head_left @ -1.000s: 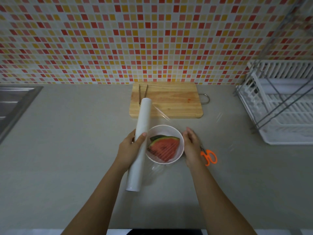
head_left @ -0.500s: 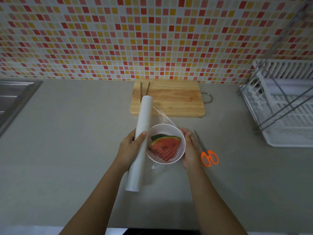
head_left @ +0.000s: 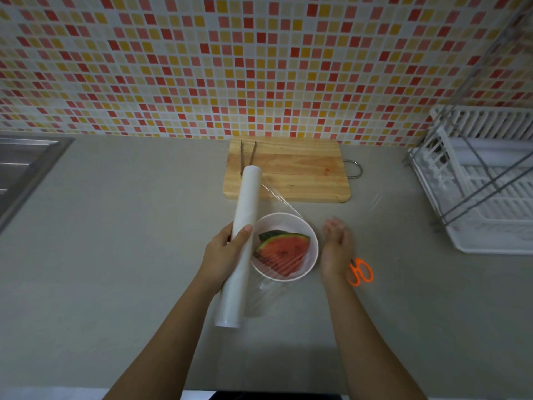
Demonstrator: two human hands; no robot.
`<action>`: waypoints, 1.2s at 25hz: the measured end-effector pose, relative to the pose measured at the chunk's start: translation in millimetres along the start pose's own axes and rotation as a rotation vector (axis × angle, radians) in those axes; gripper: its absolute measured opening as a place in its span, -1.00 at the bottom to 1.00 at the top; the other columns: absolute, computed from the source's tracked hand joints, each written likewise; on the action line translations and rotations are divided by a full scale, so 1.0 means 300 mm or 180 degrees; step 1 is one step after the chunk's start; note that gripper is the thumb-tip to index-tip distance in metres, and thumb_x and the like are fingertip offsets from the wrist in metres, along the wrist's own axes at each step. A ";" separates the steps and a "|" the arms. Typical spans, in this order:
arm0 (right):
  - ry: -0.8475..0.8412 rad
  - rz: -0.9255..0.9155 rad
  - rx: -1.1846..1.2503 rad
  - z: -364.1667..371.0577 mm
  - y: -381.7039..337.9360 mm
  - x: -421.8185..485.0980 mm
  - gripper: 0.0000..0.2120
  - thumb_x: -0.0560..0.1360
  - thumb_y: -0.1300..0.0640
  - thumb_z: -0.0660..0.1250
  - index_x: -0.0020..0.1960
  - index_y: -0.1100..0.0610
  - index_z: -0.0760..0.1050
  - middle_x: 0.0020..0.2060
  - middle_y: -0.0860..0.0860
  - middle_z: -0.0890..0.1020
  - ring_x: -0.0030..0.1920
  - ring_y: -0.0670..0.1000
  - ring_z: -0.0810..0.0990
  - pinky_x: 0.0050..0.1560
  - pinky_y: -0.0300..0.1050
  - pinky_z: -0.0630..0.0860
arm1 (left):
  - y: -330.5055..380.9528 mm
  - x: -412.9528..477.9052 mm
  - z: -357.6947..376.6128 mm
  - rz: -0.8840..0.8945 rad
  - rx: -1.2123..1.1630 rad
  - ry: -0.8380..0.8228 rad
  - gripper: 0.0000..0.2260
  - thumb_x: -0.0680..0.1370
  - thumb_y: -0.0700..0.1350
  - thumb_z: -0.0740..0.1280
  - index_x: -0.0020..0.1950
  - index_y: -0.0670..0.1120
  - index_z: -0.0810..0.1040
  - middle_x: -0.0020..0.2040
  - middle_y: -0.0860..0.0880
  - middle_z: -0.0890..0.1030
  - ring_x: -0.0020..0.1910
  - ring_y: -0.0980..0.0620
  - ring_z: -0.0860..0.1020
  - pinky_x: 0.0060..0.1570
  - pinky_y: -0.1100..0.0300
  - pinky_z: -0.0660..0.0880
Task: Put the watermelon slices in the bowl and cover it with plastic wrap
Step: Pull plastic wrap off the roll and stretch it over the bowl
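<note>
A white bowl sits on the grey counter with sliced watermelon in it. Clear plastic film stretches from the roll over the bowl to the right. My left hand grips the long white plastic wrap roll, which lies just left of the bowl. To the bowl's right is my right hand, flat, blurred, fingers together, a little apart from the rim and holding nothing that I can see.
Orange-handled scissors lie just right of my right hand. A wooden cutting board with tongs is behind the bowl. A white dish rack stands at right, and a steel sink at far left.
My right hand has come off the bowl's rim and shifted a little to the right, over the scissors' blades. The left hand and roll stay in place.
</note>
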State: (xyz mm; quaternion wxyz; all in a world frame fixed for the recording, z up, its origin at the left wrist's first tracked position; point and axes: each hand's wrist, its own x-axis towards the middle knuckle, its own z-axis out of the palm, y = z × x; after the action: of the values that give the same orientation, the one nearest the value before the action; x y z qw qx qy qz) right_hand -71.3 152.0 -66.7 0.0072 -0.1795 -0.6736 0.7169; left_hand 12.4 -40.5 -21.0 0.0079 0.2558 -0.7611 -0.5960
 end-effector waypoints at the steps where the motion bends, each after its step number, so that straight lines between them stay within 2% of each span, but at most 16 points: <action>1: -0.0181 -0.0114 0.0092 0.003 -0.005 -0.007 -0.62 0.64 0.07 -0.02 0.30 0.21 0.41 0.19 0.04 0.53 0.16 -0.13 0.53 0.20 -0.26 0.39 | 0.000 0.000 -0.001 0.0014 0.0024 0.0010 -0.63 0.52 0.19 0.26 0.26 0.06 0.52 0.06 -0.01 0.63 -0.01 0.00 0.60 0.03 0.00 0.56; 3: -0.0793 -0.0075 0.0159 0.014 -0.007 -0.034 -0.53 0.64 -0.03 -0.12 0.35 0.15 0.37 0.26 -0.04 0.49 0.21 -0.22 0.49 0.22 -0.32 0.37 | 0.001 -0.001 -0.001 0.0034 0.0032 0.0007 -0.68 0.52 0.19 0.26 0.21 0.09 0.53 0.04 0.01 0.63 -0.03 0.01 0.61 0.02 0.00 0.56; 4: -0.0951 -0.0034 0.0133 0.023 0.003 -0.043 -0.50 0.63 -0.07 -0.15 0.36 0.14 0.36 0.30 -0.02 0.47 0.26 -0.15 0.47 0.27 -0.24 0.37 | 0.001 -0.002 -0.001 0.0033 0.0015 0.0003 -0.69 0.52 0.19 0.26 0.20 0.10 0.53 0.04 0.02 0.64 -0.03 0.01 0.61 0.01 0.00 0.57; 7: -0.0782 0.0193 0.0049 0.049 0.025 -0.054 -0.42 0.60 -0.14 -0.18 0.28 0.13 0.47 0.25 0.17 0.54 0.27 0.13 0.50 0.34 0.13 0.38 | 0.003 -0.002 -0.001 0.0017 0.0009 0.0020 -0.66 0.53 0.17 0.27 0.22 0.06 0.54 0.03 0.01 0.64 -0.04 0.02 0.61 -0.02 0.05 0.56; 9: -0.0642 0.0361 -0.0051 0.052 0.031 -0.049 -0.39 0.59 -0.19 -0.17 0.21 0.11 0.53 0.14 0.19 0.61 0.19 0.17 0.55 0.29 0.20 0.42 | 0.004 -0.003 0.001 0.0038 0.0029 0.0021 -0.65 0.53 0.17 0.27 0.22 0.03 0.54 0.02 0.01 0.64 -0.04 0.04 0.61 -0.08 0.11 0.53; 12: -0.0619 0.0528 -0.0367 0.050 0.034 -0.041 -0.32 0.54 -0.30 -0.15 0.18 0.12 0.54 0.11 0.17 0.63 0.18 0.16 0.56 0.28 0.17 0.43 | 0.004 -0.007 0.000 0.0053 0.0038 0.0024 -0.66 0.52 0.18 0.26 0.20 0.04 0.54 0.00 0.04 0.64 -0.08 0.09 0.60 -0.18 0.19 0.48; 15: -0.0422 0.0444 -0.0971 0.056 0.020 -0.047 -0.26 0.46 -0.40 -0.17 0.12 0.09 0.54 0.07 0.11 0.62 0.16 0.16 0.55 0.19 -0.04 0.40 | 0.006 -0.008 -0.002 0.0036 0.0034 0.0029 -0.66 0.52 0.18 0.27 0.21 0.04 0.51 0.00 0.06 0.61 -0.08 0.14 0.58 -0.22 0.24 0.46; 18: -0.0135 0.0289 -0.1281 0.051 0.013 -0.049 -0.25 0.47 -0.38 -0.19 0.14 0.11 0.54 0.10 0.16 0.61 0.16 0.18 0.54 0.07 -0.06 0.36 | 0.008 -0.010 -0.001 -0.0010 0.0044 0.0106 -0.68 0.51 0.17 0.30 0.16 0.04 0.42 0.00 0.05 0.57 -0.08 0.14 0.57 -0.16 0.17 0.51; 21: -0.0111 0.0256 -0.0810 0.052 0.019 -0.055 -0.43 0.57 -0.22 -0.11 0.12 0.10 0.55 0.04 0.07 0.62 0.15 0.15 0.56 0.07 -0.09 0.39 | 0.015 -0.008 -0.002 -0.0084 0.0114 0.0146 -0.67 0.51 0.17 0.30 0.10 -0.03 0.38 0.02 -0.02 0.57 -0.07 0.04 0.58 -0.06 0.06 0.54; 24: -0.0157 0.0348 -0.1039 0.045 0.012 -0.054 -0.53 0.60 -0.10 -0.01 0.07 0.16 0.56 -0.03 0.09 0.62 0.06 0.11 0.56 -0.04 -0.12 0.37 | 0.034 -0.006 0.000 -0.0324 0.0339 0.0051 -0.66 0.57 0.18 0.15 0.14 -0.06 0.32 0.04 -0.08 0.52 -0.05 -0.06 0.53 -0.06 0.07 0.45; 26: -0.0218 0.0333 -0.1345 0.043 0.014 -0.050 -0.52 0.60 -0.08 -0.01 0.11 0.21 0.55 0.06 0.19 0.62 0.09 0.15 0.55 0.00 -0.09 0.38 | 0.038 -0.014 0.011 -0.0424 0.0491 -0.0037 -0.62 0.59 0.20 0.05 0.21 -0.06 0.28 0.05 -0.10 0.48 -0.01 -0.12 0.50 -0.05 0.07 0.40; 30: -0.0174 0.0116 -0.1622 0.043 0.008 -0.048 -0.53 0.61 -0.03 -0.03 0.14 0.25 0.54 0.12 0.25 0.60 0.15 0.21 0.53 -0.01 -0.10 0.34 | 0.025 -0.043 0.022 -0.0296 0.0515 0.0048 -0.59 0.55 0.22 0.16 0.23 -0.04 0.31 0.05 -0.06 0.51 -0.04 -0.09 0.52 -0.09 0.11 0.42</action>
State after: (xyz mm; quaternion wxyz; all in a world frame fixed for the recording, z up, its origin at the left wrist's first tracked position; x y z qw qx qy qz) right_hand -60.6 135.8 -65.1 -0.0694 -0.1683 -0.8291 0.5287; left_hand 18.6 -28.2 -12.2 -0.0347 0.2951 -0.7940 -0.5303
